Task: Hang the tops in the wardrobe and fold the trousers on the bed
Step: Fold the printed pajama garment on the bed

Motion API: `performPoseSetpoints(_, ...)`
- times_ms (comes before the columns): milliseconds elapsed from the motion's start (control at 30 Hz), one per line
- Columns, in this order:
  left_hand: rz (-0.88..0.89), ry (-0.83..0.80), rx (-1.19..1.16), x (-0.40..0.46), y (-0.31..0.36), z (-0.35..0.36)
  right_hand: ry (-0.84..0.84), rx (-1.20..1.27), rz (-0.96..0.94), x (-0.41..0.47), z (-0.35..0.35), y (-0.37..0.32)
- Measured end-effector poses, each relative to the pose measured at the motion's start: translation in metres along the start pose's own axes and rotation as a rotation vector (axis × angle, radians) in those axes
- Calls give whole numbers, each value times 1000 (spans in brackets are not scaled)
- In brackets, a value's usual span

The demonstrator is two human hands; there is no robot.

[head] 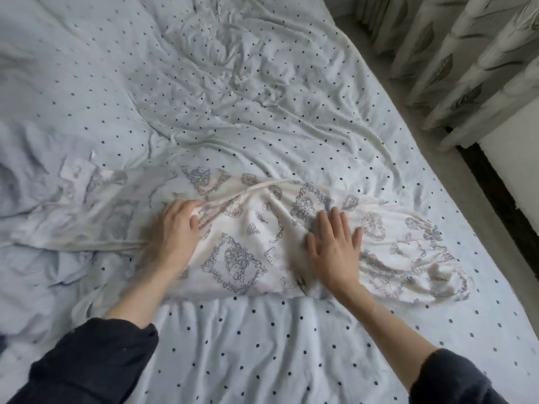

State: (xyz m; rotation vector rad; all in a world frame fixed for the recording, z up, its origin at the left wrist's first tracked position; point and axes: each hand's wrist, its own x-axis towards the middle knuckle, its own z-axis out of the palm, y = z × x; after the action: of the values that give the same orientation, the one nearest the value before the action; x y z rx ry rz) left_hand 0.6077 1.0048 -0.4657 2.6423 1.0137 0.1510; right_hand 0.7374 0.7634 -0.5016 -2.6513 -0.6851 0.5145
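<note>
Here: printed trousers [262,228] laid flat, centre frame, on dotted bed [262,345]; left hand [175,231] pinches fabric edge to fold, right hand [335,249] flat, fingers spread, prob. smoothing/anchoring.

Beyond the trousers [291,228] the dotted sheet [233,97] lay open to my reach; left of them a crumpled shirt [73,185] blocked the way.

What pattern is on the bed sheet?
Small dark dots on pale sheet, head view.

Head view looks down, close over bed [291,345]
</note>
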Motion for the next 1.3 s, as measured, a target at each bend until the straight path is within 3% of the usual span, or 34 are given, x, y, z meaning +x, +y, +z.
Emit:
performPoseSetpoints(167,-150,50,30,-71,-58,-30,-70,-13,-368,-36,32,-80)
performPoseSetpoints(300,-228,17,82,-128,-92,-44,102,67,-623,-69,55,-142)
performPoseSetpoints(633,-350,-125,-85,-182,-188,-75,25,-252,-944,-102,108,-267)
performPoseSetpoints(867,-328,-145,-225,-135,-251,-141,21,-21,-889,-91,107,-331)
performPoseSetpoints(1100,-311,122,-558,-29,-254,-184,79,194,-686,-28,76,-367)
performPoseSetpoints(1300,-162,224,-484,72,-241,-172,126,189,-525,56,82,-380)
